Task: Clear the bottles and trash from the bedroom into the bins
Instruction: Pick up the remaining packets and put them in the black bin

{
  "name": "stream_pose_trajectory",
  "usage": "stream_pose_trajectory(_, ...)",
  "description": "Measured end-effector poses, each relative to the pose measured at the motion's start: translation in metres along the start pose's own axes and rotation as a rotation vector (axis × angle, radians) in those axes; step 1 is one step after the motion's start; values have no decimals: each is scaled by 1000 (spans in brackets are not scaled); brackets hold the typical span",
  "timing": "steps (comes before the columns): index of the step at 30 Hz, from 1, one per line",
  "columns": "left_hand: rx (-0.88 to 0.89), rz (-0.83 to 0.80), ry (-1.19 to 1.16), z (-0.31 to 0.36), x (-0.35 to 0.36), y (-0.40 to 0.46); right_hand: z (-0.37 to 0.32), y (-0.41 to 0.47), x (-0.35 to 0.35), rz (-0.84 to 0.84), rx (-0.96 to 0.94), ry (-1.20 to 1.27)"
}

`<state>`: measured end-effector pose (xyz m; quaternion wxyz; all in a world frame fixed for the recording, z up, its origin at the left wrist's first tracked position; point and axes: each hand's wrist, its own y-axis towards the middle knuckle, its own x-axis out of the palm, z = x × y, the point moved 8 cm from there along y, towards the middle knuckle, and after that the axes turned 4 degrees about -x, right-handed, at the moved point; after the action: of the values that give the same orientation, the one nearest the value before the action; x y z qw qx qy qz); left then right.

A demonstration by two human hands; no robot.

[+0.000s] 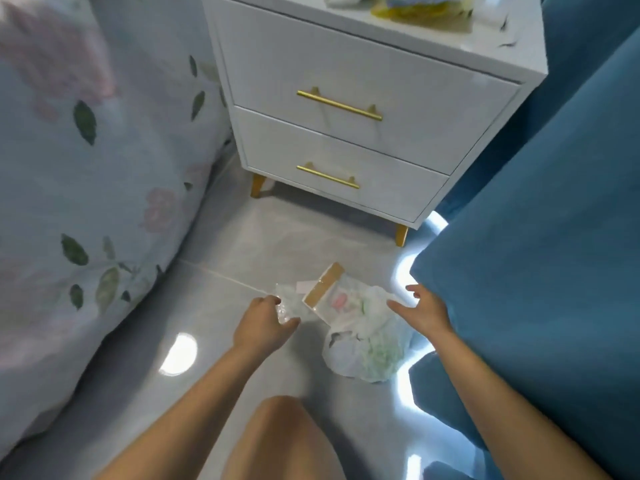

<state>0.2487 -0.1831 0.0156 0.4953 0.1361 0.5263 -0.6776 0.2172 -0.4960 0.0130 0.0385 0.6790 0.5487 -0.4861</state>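
Note:
Trash lies on the grey tile floor between the bed and the curtain. My left hand [265, 320] grips a crumpled clear plastic wrapper [289, 303] at its left end. Beside it lies a flat clear packet with a tan cardboard strip [325, 285] and a pink print. A crumpled white plastic bag [372, 344] with green marks sits to the right of that. My right hand [424, 306] hovers with fingers spread just above the bag's upper right edge, holding nothing.
A white nightstand [363, 109] with two gold-handled drawers stands ahead, with crumpled items [408, 5] on its top. A floral duvet [86, 185] hangs on the left. A blue curtain [540, 254] fills the right. My knee [284, 438] is at the bottom.

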Motion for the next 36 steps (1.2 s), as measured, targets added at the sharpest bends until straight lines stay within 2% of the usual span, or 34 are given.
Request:
stream_pose_trajectory(6,77,-4,143,34,36,72,42,50,30,-143,80,-121)
stream_pose_trajectory(8,126,-20,259,48,50,88,50,59,45,-194,117,-43)
stream_pose_trajectory(11,82,-99,292,54,76,106,56,67,69,-252,132,38)
stream_pose_trajectory(16,44,-112,360,46,100,119,64,72,96,-236,121,108)
stream_pose_trajectory(19,-26,-242,240,30,105,119,60,67,106,-234,111,141)
stream_pose_trajectory(23,-154,-457,-69,7,106,111,50,64,119,-213,96,256)
stream_pose_trajectory(29,-154,-426,-190,-17,102,99,26,60,129,-185,53,294)
stream_pose_trajectory(33,-170,-446,-409,-31,95,83,7,55,130,-206,6,295)
stream_pose_trajectory(36,-159,-361,-549,-48,59,65,-28,40,135,-277,-49,308)
